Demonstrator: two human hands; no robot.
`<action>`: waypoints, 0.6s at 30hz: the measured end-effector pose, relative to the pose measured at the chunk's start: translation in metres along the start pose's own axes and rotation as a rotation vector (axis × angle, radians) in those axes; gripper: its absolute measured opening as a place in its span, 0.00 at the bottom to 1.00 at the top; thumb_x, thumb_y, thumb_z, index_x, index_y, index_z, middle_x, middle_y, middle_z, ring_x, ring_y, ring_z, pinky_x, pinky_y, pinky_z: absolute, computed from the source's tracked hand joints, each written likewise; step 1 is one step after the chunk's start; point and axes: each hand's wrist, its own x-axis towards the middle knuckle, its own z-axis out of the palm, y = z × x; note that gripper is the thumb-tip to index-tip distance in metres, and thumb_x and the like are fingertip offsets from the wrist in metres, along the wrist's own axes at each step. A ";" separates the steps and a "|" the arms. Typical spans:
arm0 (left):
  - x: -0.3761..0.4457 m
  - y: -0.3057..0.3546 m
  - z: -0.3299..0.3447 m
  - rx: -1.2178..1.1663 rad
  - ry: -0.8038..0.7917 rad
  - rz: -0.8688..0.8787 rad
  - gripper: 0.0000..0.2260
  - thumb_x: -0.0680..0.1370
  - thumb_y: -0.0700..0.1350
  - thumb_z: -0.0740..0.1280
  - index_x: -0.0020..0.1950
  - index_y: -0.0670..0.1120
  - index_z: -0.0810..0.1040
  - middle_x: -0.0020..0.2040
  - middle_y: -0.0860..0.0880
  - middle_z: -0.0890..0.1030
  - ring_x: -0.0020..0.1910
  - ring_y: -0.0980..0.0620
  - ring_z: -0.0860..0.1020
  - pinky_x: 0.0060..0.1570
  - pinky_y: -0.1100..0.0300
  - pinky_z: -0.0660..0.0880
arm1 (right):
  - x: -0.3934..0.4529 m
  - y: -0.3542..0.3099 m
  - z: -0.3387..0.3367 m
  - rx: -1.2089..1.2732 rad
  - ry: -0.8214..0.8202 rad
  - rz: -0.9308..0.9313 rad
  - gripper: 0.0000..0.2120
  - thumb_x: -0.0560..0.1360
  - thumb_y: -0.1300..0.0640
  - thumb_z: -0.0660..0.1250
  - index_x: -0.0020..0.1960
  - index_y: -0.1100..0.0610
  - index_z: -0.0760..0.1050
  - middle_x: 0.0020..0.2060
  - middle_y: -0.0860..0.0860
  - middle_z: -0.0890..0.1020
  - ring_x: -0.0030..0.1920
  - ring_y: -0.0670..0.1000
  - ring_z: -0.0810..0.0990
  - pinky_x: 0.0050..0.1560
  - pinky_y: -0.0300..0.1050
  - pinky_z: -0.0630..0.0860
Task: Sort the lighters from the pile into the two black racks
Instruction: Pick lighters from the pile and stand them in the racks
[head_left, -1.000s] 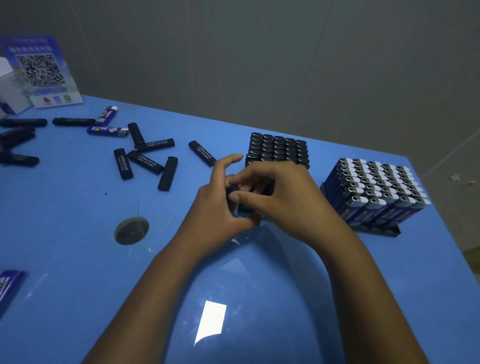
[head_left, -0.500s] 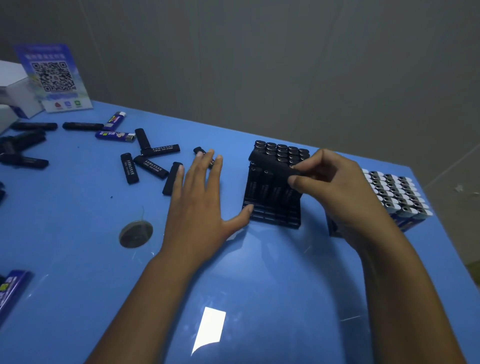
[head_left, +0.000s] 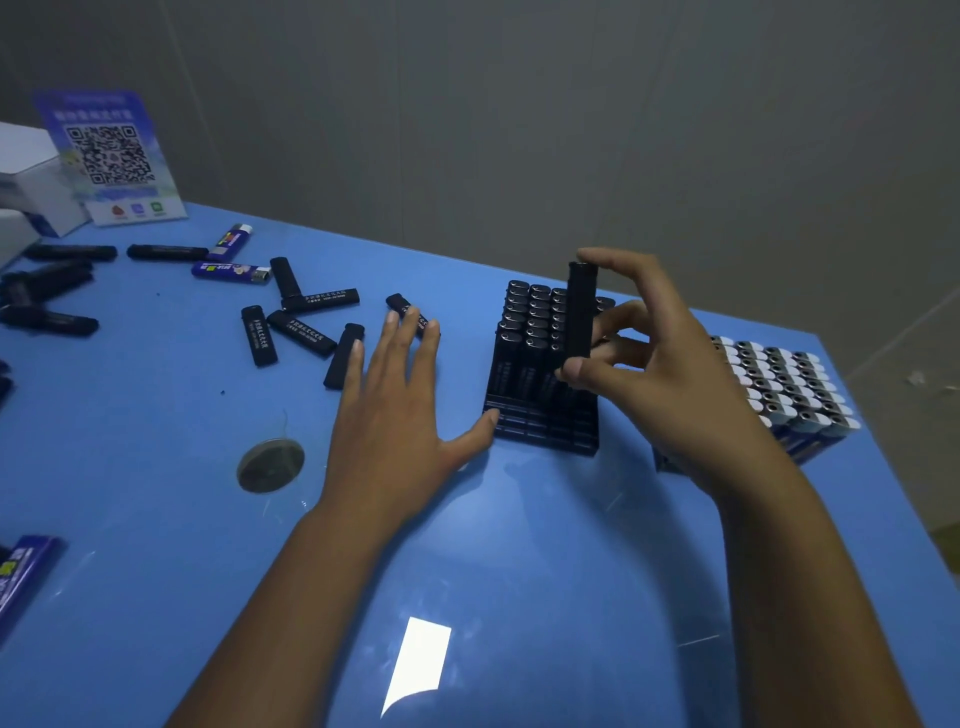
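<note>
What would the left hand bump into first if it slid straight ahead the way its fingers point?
Probably the loose black lighter lying just past the fingertips of the left hand; the fingers seem to already reach it. Another black lighter lies just beside the outer finger. Depth is hard to judge from this one view.

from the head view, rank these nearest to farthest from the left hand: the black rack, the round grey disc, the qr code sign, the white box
1. Black rack: the left hand touches its near left corner with the thumb.
2. Round grey disc: on the table just left of the wrist.
3. QR code sign: at the far left table edge.
4. White box: left of the sign, slightly farther.
</note>
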 end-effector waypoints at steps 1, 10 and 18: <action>0.000 0.000 0.000 -0.004 0.005 0.000 0.44 0.73 0.73 0.49 0.81 0.47 0.50 0.82 0.49 0.48 0.80 0.53 0.42 0.79 0.46 0.44 | 0.000 0.001 0.000 0.001 0.019 -0.002 0.31 0.73 0.67 0.72 0.65 0.37 0.71 0.42 0.50 0.79 0.41 0.54 0.83 0.51 0.46 0.82; 0.000 0.003 0.001 -0.032 0.015 0.015 0.43 0.73 0.72 0.51 0.81 0.46 0.54 0.82 0.50 0.51 0.80 0.54 0.45 0.79 0.47 0.44 | 0.005 0.007 -0.013 -0.194 0.148 -0.041 0.11 0.69 0.60 0.78 0.45 0.49 0.79 0.41 0.43 0.85 0.43 0.41 0.83 0.40 0.27 0.70; 0.002 0.003 0.002 -0.049 0.017 0.023 0.43 0.73 0.71 0.52 0.80 0.46 0.57 0.81 0.50 0.54 0.80 0.54 0.48 0.79 0.49 0.44 | 0.002 0.016 -0.021 -0.315 0.038 0.027 0.06 0.74 0.56 0.75 0.44 0.50 0.78 0.29 0.49 0.77 0.29 0.44 0.71 0.31 0.32 0.67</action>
